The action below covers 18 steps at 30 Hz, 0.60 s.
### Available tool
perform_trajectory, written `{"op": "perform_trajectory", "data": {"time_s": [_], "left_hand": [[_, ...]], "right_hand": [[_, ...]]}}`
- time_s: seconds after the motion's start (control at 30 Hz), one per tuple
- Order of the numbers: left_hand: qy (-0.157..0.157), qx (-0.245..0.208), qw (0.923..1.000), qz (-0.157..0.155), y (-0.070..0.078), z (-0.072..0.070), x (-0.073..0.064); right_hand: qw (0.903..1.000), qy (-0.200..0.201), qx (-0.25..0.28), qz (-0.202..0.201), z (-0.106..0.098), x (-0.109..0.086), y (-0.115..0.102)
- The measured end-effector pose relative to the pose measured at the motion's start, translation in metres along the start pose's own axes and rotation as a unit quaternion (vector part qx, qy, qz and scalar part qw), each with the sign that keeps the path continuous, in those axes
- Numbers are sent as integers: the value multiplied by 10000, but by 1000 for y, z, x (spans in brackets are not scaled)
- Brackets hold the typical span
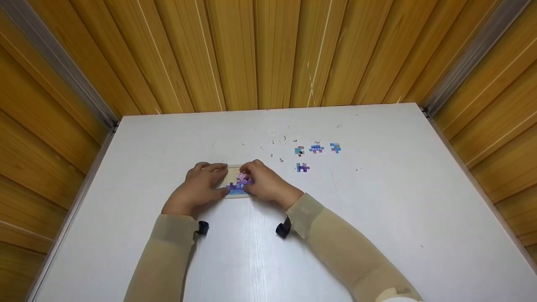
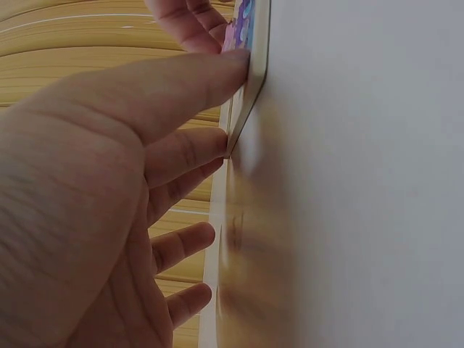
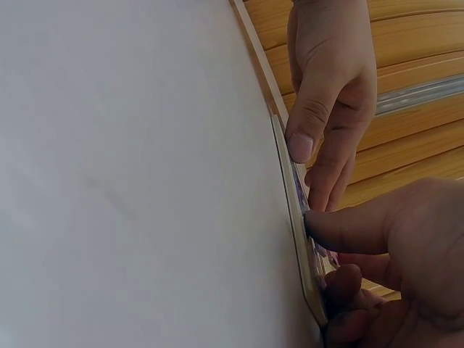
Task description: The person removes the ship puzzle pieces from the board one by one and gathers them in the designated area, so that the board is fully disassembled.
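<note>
A small light-wood puzzle tray (image 1: 231, 173) lies on the white table, with joined purple, blue and pink pieces in its lower and right parts. My left hand (image 1: 198, 187) rests at the tray's left side, thumb on the near corner and fingertips by the far one. In the left wrist view its fingers are extended and spread. At the tray's right side my right hand (image 1: 264, 181) has thumb and curled fingers about a pink puzzle piece (image 1: 242, 176). Those fingers partly hide the piece; the right wrist view shows the tray (image 3: 296, 210) edge-on.
To the right of the tray lie several loose puzzle pieces: a teal one (image 1: 299, 150), a blue-purple one (image 1: 316, 149), a blue one (image 1: 335, 147) and a purple one (image 1: 302, 167). Small dark flecks dot the table (image 1: 377, 188). Wood-look panels (image 1: 272, 54) stand behind.
</note>
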State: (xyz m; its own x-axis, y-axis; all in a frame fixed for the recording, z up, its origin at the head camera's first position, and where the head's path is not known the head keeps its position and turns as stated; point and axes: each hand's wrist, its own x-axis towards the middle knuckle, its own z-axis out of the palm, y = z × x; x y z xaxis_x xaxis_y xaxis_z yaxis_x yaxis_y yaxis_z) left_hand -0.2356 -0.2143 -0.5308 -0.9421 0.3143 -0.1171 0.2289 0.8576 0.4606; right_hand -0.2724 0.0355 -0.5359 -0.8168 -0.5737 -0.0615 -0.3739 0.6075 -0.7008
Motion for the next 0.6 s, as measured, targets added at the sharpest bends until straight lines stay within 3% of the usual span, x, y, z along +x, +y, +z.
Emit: {"op": "perform_trajectory", "data": {"time_s": [0.6], "left_hand": [[-18,-101,9999,-136,4,-3,-2]], "right_hand": [[9996,167,77,-195,1,0,1]]}}
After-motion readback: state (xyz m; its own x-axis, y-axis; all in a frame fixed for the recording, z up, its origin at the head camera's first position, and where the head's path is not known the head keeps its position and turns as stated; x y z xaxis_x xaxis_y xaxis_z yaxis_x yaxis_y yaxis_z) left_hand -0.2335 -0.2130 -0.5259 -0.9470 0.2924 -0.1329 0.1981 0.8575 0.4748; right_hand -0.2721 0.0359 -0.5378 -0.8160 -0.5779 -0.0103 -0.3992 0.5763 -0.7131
